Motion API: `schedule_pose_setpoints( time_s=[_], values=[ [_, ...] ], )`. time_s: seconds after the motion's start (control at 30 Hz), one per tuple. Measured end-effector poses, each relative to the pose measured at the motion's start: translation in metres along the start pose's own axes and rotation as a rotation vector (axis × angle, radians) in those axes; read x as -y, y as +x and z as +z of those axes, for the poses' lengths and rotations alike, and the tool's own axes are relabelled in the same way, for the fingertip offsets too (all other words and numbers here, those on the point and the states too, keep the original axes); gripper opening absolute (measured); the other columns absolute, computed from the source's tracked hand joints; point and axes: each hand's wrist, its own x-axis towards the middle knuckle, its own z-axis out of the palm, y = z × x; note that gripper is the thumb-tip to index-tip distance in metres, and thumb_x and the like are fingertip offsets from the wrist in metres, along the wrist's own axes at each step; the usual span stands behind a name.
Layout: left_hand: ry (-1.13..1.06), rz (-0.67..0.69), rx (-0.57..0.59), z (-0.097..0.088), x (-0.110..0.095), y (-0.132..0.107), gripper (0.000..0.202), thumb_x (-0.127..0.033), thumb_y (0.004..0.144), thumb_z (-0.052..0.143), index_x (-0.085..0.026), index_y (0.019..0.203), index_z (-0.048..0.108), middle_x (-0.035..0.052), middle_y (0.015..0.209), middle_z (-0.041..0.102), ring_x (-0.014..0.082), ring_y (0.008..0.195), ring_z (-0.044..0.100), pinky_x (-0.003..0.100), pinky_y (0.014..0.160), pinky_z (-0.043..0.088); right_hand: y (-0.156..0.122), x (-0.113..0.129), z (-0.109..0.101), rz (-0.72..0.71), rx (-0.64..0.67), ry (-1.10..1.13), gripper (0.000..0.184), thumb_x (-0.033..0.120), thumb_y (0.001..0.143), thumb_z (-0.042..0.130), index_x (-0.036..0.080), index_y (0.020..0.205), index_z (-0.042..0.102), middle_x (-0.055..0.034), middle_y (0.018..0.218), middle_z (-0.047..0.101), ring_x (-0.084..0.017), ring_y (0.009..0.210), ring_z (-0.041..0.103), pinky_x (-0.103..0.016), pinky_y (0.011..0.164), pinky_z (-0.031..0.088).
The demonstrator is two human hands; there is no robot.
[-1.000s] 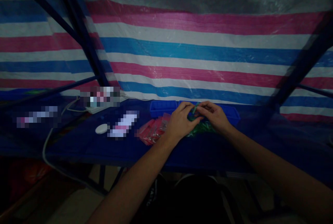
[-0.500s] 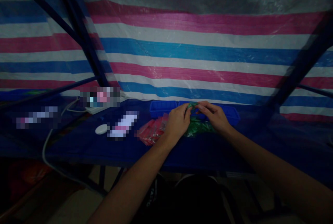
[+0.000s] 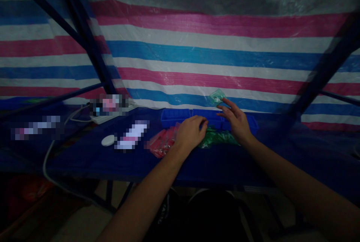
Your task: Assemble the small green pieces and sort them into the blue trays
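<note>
My right hand (image 3: 235, 121) is raised over the blue bins, with a small translucent green plastic bag (image 3: 217, 97) at its fingertips. Something small and pale shows inside that bag. My left hand (image 3: 192, 130) is curled, thumb and forefinger nearly meeting; whatever it may hold is hidden. Below and between the hands lies a pile of green plastic bags (image 3: 213, 138). A heap of red plastic bags (image 3: 163, 142) lies beside my left wrist. Behind both piles stand the blue bins in a row, the left bin (image 3: 176, 116) plainest, the others partly covered by my hands.
On the blue table (image 3: 225, 163), a white oval object (image 3: 108, 140) lies left of a blurred-out phone-like object (image 3: 132, 135). A white power strip (image 3: 104, 117) with a cable sits farther back. Blue frame bars and a striped tarp (image 3: 197, 54) stand behind.
My hands have parted. The green bag, earlier between both hands, has moved up and slightly right with my right hand. My left hand has dropped slightly, its fingers still curled.
</note>
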Motion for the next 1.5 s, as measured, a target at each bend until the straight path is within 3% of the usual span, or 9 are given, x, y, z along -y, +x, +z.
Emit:
schedule_pose_setpoints(
  time_s=[0.17,0.27,0.37,0.53,0.8,0.97,1.07,1.23,1.5],
  values=[
    [0.049,0.162,0.120,0.008,0.001,-0.003,0.026,-0.030,0.098,0.058,-0.017,0.116,0.070,0.0091,0.116,0.070,0.0235,0.109,0.065,0.039,0.103,0.051,0.000,-0.001,0.003,-0.063,-0.044,-0.009,0.063,0.055,0.098,0.056,0.035,0.155,0.038,-0.0085,0.158,0.046,-0.031,0.139,0.052,-0.055,0.107,0.053],
    [0.063,0.173,0.142,0.011,0.003,-0.004,0.028,-0.030,0.097,0.058,-0.017,0.119,0.069,0.0097,0.120,0.068,0.0243,0.113,0.063,0.040,0.103,0.050,0.000,-0.007,0.004,-0.082,-0.042,-0.042,0.065,0.053,0.098,0.055,0.038,0.157,0.033,-0.0057,0.166,0.032,-0.032,0.144,0.046,-0.055,0.108,0.053],
    [0.083,0.165,0.172,0.012,0.005,-0.005,0.027,-0.030,0.097,0.059,-0.017,0.117,0.070,0.0102,0.114,0.069,0.0243,0.110,0.063,0.040,0.101,0.051,0.000,-0.009,0.004,-0.060,-0.012,-0.038,0.064,0.053,0.099,0.055,0.037,0.157,0.034,-0.0050,0.168,0.028,-0.032,0.144,0.046,-0.055,0.109,0.052],
    [0.110,0.172,0.218,0.012,0.005,-0.004,0.021,-0.028,0.097,0.058,-0.016,0.107,0.072,0.0093,0.103,0.070,0.0238,0.104,0.065,0.039,0.097,0.051,-0.001,-0.004,0.004,-0.020,-0.008,0.021,0.065,0.054,0.095,0.061,0.037,0.154,0.040,-0.0054,0.165,0.033,-0.033,0.143,0.048,-0.053,0.110,0.051],
    [0.142,0.143,0.189,0.007,0.000,-0.002,0.019,-0.023,0.097,0.059,-0.017,0.106,0.073,0.0080,0.108,0.070,0.0233,0.103,0.066,0.039,0.094,0.051,-0.002,-0.008,0.005,-0.019,0.013,-0.039,0.068,0.056,0.096,0.059,0.037,0.156,0.035,-0.0061,0.167,0.029,-0.032,0.142,0.048,-0.055,0.110,0.051],
    [0.080,0.116,0.164,0.001,-0.001,0.000,0.024,-0.036,0.099,0.059,-0.018,0.108,0.073,0.0069,0.110,0.070,0.0230,0.104,0.067,0.039,0.092,0.052,-0.001,-0.004,0.008,-0.096,0.026,-0.156,0.071,0.052,0.094,0.062,0.036,0.158,0.034,-0.0090,0.166,0.028,-0.033,0.138,0.052,-0.052,0.105,0.055],
    [0.044,0.108,0.149,-0.002,0.001,0.000,0.020,-0.028,0.100,0.056,-0.019,0.109,0.072,0.0068,0.110,0.069,0.0208,0.103,0.066,0.037,0.093,0.053,0.000,0.000,0.011,-0.181,0.032,-0.264,0.074,0.049,0.093,0.065,0.034,0.159,0.033,-0.0102,0.165,0.030,-0.033,0.137,0.053,-0.053,0.103,0.057],
    [0.010,0.122,0.115,-0.004,0.005,0.001,0.021,-0.011,0.097,0.053,-0.018,0.110,0.068,0.0064,0.109,0.066,0.0189,0.102,0.066,0.034,0.095,0.055,0.003,0.001,0.014,-0.178,0.050,-0.316,0.057,0.044,0.095,0.062,0.033,0.150,0.049,-0.0096,0.157,0.044,-0.032,0.126,0.062,-0.055,0.099,0.060],
    [-0.023,0.126,0.056,-0.008,0.002,0.000,0.022,-0.013,0.099,0.050,-0.018,0.115,0.062,0.0075,0.115,0.061,0.0192,0.103,0.064,0.032,0.091,0.057,0.010,0.000,0.009,-0.225,-0.052,-0.368,0.049,0.038,0.093,0.066,0.031,0.141,0.059,-0.0100,0.145,0.057,-0.029,0.106,0.070,-0.056,0.097,0.060]
  ],
)
